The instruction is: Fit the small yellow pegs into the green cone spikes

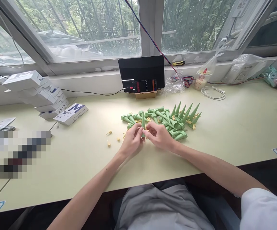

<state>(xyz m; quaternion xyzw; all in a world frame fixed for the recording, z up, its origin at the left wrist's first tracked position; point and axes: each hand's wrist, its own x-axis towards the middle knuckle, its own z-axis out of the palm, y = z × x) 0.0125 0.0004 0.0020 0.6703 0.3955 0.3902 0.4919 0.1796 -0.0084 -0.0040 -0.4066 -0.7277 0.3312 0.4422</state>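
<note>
Upright between my hands is a green plastic cone spike (143, 121), point up, its base partly covered by fingers. My left hand (131, 140) is closed around its lower part. My right hand (161, 136) pinches at the spike's side near the base; a small yellow plastic piece, mostly hidden, shows at its fingertips. Just beyond lies a heap of green spikes with ribbed caps (167, 119). To its right, several green spikes (181, 112) stand point up with yellow pieces near their bases. Loose yellow pieces (109, 144) lie left of my left hand.
A phone (145, 86) showing a timer leans against a black tablet (142, 68) at the back. White boxes (40, 92) are stacked at left. A bagged cup (202, 78), a coiled white cable (213, 93) and plastic bags (245, 67) line the window side.
</note>
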